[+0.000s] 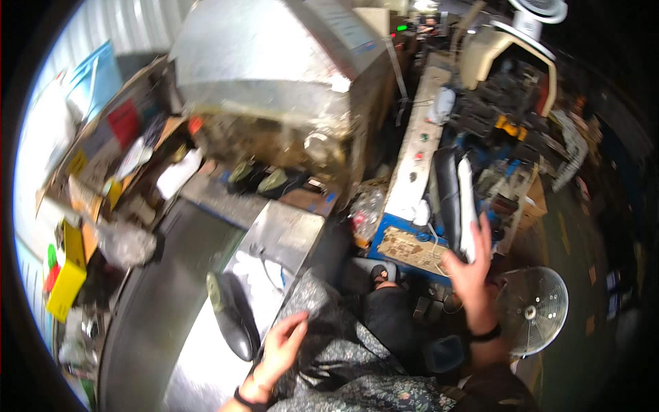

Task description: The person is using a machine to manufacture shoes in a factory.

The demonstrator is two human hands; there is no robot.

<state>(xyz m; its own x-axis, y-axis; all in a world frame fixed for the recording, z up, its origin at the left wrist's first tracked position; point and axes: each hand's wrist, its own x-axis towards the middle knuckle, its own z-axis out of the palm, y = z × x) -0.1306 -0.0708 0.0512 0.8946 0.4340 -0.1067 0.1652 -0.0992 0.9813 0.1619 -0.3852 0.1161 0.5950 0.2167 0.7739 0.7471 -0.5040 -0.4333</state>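
My right hand [473, 264] is at the near end of a long black-and-white piece [449, 192] that looks like a shoe. Its thumb lies on one side and its fingers on the other, so it appears gripped. Low in the middle, my left hand [280, 347] holds nothing, with thumb and fingers slightly apart. Just left of that hand, a black shoe [239, 326] with an olive-green part lies on a bright worktop [195, 357]. Farther back, two olive-and-black shoes [261, 180] sit below a metal hood.
The large metal hood [261, 55] stands at the back. A dark conveyor belt [154, 302] runs along the left, beside a yellow box [67, 271]. A blue-edged machine table [405, 237] is on the right, with a round fan [532, 311] nearby. Another person's foot [383, 276] shows below.
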